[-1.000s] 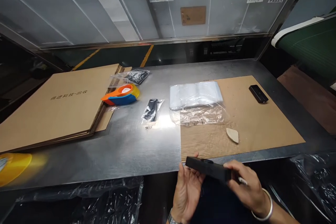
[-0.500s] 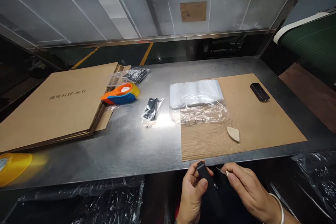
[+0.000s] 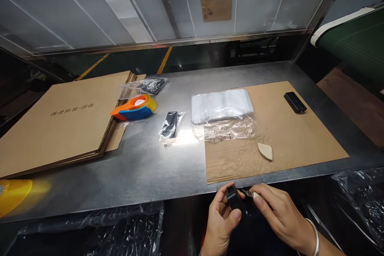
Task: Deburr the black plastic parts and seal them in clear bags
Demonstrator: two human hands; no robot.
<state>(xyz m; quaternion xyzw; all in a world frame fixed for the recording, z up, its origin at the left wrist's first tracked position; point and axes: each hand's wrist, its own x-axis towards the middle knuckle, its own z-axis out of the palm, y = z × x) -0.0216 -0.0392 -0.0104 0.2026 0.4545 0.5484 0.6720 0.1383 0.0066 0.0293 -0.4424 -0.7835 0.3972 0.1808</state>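
Note:
My left hand (image 3: 220, 222) is closed around a black plastic case (image 3: 233, 197), its narrow end turned up toward me near the table's front edge. The lower part of the case blends into the dark background. In my right hand (image 3: 282, 214) is a small knife (image 3: 248, 194), pinched by a pale, wrapped-looking handle. Its thin blade points left at the upper edge of the case; whether it touches I cannot tell. On the cardboard sheet (image 3: 303, 136) beyond my hands lie a beige wedge-shaped pad (image 3: 265, 152) and a second black plastic part (image 3: 295, 102).
Clear plastic bags (image 3: 223, 106) are stacked at the sheet's left edge. A bagged black item (image 3: 170, 125) lies on the metal table (image 3: 144, 168). Further left are an orange-and-blue tape dispenser (image 3: 134, 108), another black bagged item (image 3: 152, 85) and stacked cardboard (image 3: 69, 128). Yellow tape (image 3: 16, 196) sits front left.
The knife has moved left, up to the case. My left hand has tilted the case so that its end faces me more. The whole view has shifted slightly.

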